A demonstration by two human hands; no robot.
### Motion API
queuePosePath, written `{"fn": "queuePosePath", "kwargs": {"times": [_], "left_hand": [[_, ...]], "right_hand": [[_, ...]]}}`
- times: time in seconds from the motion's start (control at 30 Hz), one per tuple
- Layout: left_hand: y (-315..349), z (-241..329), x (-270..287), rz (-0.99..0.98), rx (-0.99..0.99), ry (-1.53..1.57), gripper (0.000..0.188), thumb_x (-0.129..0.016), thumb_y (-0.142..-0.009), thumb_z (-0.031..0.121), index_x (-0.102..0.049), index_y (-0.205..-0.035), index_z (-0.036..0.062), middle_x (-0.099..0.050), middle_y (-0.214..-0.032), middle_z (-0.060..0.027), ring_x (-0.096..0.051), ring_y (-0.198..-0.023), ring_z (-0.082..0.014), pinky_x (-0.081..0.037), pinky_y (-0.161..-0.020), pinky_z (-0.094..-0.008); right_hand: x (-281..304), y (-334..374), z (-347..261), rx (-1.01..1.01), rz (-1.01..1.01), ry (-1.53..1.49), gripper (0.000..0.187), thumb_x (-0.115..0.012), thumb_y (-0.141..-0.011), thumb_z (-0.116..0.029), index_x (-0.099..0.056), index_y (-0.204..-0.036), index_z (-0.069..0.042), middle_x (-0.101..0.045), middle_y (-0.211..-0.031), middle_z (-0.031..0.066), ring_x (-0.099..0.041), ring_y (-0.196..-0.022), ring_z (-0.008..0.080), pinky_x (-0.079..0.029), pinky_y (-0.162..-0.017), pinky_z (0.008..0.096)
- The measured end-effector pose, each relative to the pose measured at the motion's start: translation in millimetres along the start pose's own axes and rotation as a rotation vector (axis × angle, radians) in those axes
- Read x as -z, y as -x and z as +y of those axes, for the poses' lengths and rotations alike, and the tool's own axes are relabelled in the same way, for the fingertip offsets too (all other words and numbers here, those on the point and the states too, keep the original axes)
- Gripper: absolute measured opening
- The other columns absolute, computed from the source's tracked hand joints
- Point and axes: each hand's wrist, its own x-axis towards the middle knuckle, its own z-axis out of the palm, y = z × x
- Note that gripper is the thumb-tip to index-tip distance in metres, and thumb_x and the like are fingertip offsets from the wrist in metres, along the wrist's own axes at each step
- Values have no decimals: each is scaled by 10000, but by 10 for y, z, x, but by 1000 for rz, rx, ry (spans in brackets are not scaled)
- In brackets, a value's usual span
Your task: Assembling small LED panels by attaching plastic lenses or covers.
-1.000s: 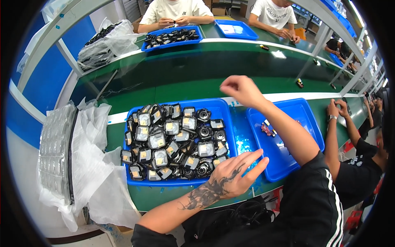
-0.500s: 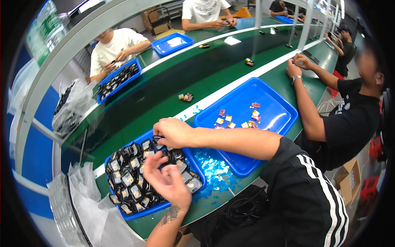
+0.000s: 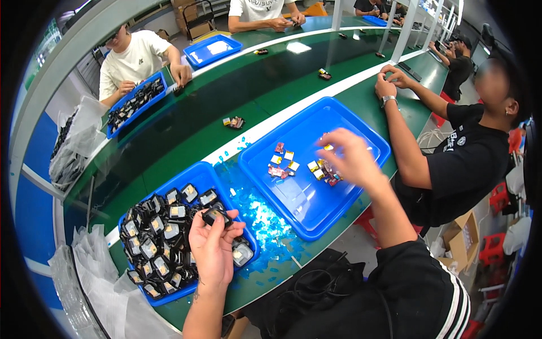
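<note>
2 blue trays [image 3: 201, 173] on green bench [image 3: 420, 113], blue scraps [image 3: 262, 223] btwn.
L hand [image 3: 213, 248] pinches 1 black casing [image 3: 217, 218] over L tray [image 3: 203, 170]'s R side, other casings [image 3: 149, 248] piled below; R hand [image 3: 350, 158], blurred, over R tray [image 3: 339, 120], blocking some small parts [image 3: 289, 155]; can't tell if gripping. Co-worker's forearm [image 3: 402, 131] nr R tray; black cords [image 3: 322, 294] nr bench edge.

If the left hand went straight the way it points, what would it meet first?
Probably another black case in the tray, though the left hand may pass above; depth is unclear.
</note>
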Motion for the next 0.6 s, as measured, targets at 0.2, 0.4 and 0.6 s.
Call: {"fn": "queuePosePath", "kwargs": {"times": [0.2, 0.4, 0.6], "left_hand": [[14, 12, -53, 2, -6, -39, 121, -566, -946, 53, -507, -1048, 25, -664, -958, -146, -707, -810, -239, -597, -700, -272], [41, 11, -67, -53, -51, -114, 248, -550, -956, 64, -498, -1194, 20, -641, -1015, -153, -697, -854, -244, -593, -721, -293], [34, -44, -26, -132, -132, -348, 327, -529, -964, 80, -507, -1285, 19, -603, -1114, -125, -643, -922, -191, -552, -763, -295]], "right_hand": [[382, 340, 454, -140, -294, 97, 140, -738, -780, -131, -699, -879, -41, -649, -878, 142, -648, -816, 274, -518, -739, 371], [382, 360, 286, -247, -219, -75, 140, -718, -803, -57, -670, -928, -13, -653, -784, 80, -631, -734, 162, -511, -677, 290], [393, 378, -63, -207, -153, -409, 123, -664, -855, -38, -655, -963, 20, -670, -808, 33, -607, -696, 92, -486, -631, 244]]}}
